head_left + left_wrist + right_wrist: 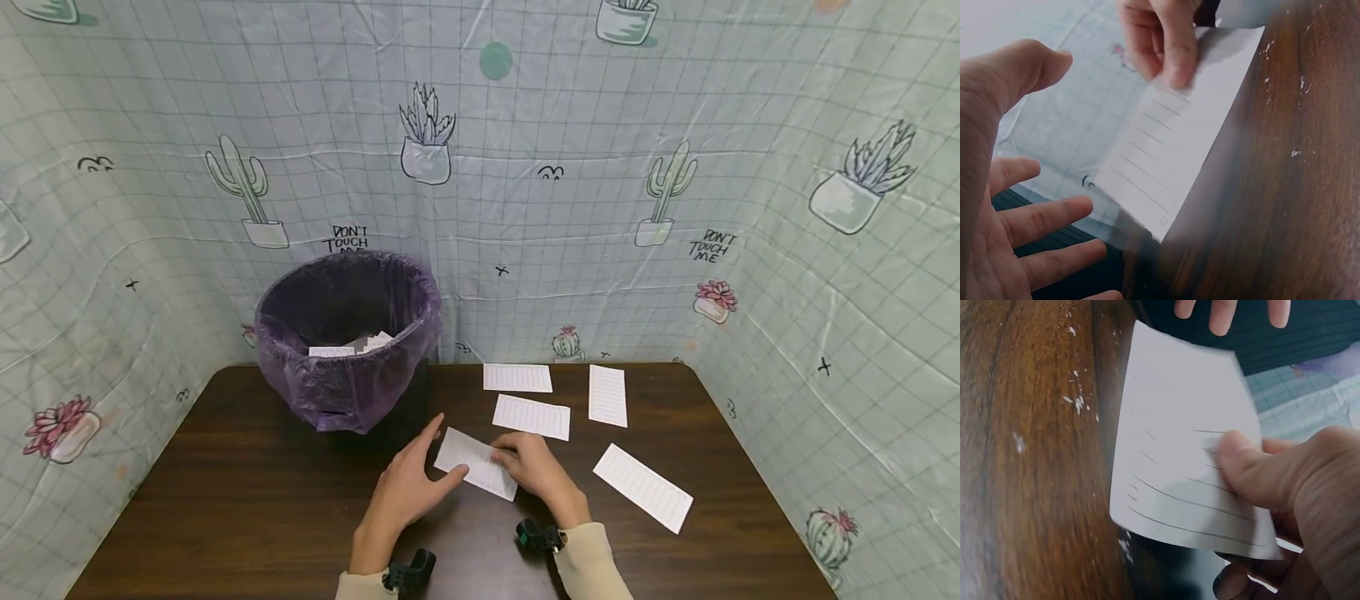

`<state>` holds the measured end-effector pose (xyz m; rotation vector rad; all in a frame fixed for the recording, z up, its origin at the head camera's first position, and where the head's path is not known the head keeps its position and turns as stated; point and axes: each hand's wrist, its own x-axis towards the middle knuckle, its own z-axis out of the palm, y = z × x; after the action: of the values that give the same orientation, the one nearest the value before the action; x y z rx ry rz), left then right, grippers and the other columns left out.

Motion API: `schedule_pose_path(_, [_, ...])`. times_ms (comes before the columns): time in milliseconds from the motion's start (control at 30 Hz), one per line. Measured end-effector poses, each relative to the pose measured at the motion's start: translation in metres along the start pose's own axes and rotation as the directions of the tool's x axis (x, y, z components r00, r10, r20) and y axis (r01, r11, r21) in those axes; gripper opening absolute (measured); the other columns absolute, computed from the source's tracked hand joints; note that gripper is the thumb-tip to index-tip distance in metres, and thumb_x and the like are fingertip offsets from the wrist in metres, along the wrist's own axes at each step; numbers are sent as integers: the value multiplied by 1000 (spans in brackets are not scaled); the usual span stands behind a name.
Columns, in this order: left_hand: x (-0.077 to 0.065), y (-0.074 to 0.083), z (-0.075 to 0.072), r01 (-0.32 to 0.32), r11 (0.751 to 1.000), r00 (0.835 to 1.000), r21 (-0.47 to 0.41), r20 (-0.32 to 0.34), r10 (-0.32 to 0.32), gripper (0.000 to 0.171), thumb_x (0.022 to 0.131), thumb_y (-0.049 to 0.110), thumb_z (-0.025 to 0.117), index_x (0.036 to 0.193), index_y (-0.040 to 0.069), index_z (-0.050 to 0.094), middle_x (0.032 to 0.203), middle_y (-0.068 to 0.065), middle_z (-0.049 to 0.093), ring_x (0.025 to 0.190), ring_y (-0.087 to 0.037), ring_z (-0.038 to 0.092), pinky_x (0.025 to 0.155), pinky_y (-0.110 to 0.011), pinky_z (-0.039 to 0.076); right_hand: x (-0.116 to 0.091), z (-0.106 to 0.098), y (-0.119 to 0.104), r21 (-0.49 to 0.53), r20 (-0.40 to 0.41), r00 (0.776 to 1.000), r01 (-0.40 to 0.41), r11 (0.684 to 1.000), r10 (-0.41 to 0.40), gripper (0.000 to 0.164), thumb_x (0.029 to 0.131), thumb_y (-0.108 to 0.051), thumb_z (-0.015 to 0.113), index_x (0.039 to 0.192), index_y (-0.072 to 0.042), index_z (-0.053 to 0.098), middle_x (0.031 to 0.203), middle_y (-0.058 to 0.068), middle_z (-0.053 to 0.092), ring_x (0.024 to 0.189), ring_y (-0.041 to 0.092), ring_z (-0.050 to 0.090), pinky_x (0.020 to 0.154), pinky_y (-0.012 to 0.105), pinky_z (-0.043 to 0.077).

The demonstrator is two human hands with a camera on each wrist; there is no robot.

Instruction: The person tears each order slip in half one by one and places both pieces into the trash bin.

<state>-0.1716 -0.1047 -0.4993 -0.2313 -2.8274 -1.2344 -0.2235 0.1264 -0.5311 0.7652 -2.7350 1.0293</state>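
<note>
A dark bin (411, 408) stood at the back left of the brown table (225, 500), a purple bag (337, 396) folded over its rim — white slips (331, 352) showed inside, how many I couldn't tell. Nearer and to its right, the right hand (536, 467) pinched a lined paper strip (480, 467) between thumb and fingers. The left hand (411, 483), fingers spread, hung by its other end. Four loose strips (532, 417) lay beyond and rightward.

You've got a pale gridded sheet (495, 217), printed with potted plants, across the upper frame and down both sides; your dark wood table (225, 500) fills lower centre, greyish sheen near bottom middle.
</note>
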Motion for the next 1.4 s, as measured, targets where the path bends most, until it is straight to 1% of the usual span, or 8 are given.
schedule_pose_path(200, [1,2,4,-30,1000,999,-4,14,30,82,90,54,74,159,27,39,154,-13,52,136,-41,54,101,-66,48,-5,-6,-1,-16,-1,1000,22,1000,-22,9,95,-4,69,95,-2,78,94,10,77,89,25,73,80,39,59])
schedule_pose_path(367, [1,5,11,-78,996,997,-31,25,79,77,91,48,74,157,23,44,152,-13,54,137,-39,54,104,-63,47,-10,-11,-4,-13,37,999,3,1000,-3,10,96,-7,70,95,-5,79,91,6,76,86,21,70,77,34,57])
schedule_pose_path(500, [0,6,19,-122,992,992,-41,37,123,73,92,50,73,155,24,47,150,-12,56,135,-38,55,103,-62,48,-14,-17,-6,-3,32,999,15,1000,-15,6,93,-8,75,90,-7,80,87,3,76,82,18,70,74,31,57])
schedule_pose_path(700, [-1,7,25,-167,985,986,-36,11,168,64,92,48,74,150,28,54,146,-8,60,132,-35,58,102,-59,50,-17,-19,-10,44,36,998,42,998,-43,5,92,-11,77,90,-8,81,88,3,78,81,15,71,73,28,57])
schedule_pose_path(800, [-2,7,26,-189,982,982,-25,2,190,60,93,43,75,147,26,57,143,-7,62,131,-34,59,102,-57,51,-19,-19,-12,36,13,999,49,998,-49,5,91,-11,77,90,-8,81,87,2,77,82,17,71,73,29,57])
schedule_pose_path(1000, [-3,8,28,-237,971,971,-17,-18,237,45,93,33,76,135,19,69,135,-5,68,125,-29,63,101,-52,53,-24,-21,-13,25,-35,998,61,998,-60,4,90,-11,78,88,-9,81,84,-1,76,81,15,69,71,28,55])
schedule_pose_path(1167, [-2,8,32,-270,963,962,3,-23,270,32,96,28,73,126,17,74,127,-2,71,117,-24,66,97,-48,55,-25,-21,-15,30,-57,995,84,996,-82,5,90,-13,79,88,-9,82,82,-2,76,79,12,67,70,25,54])
schedule_pose_path(1400, [-1,8,36,-266,964,963,9,-39,266,19,98,24,72,114,16,78,118,1,73,111,-22,69,93,-45,57,-23,-19,-18,64,-22,998,57,996,-56,6,91,-16,78,92,-13,83,84,-4,74,79,9,63,71,25,51])
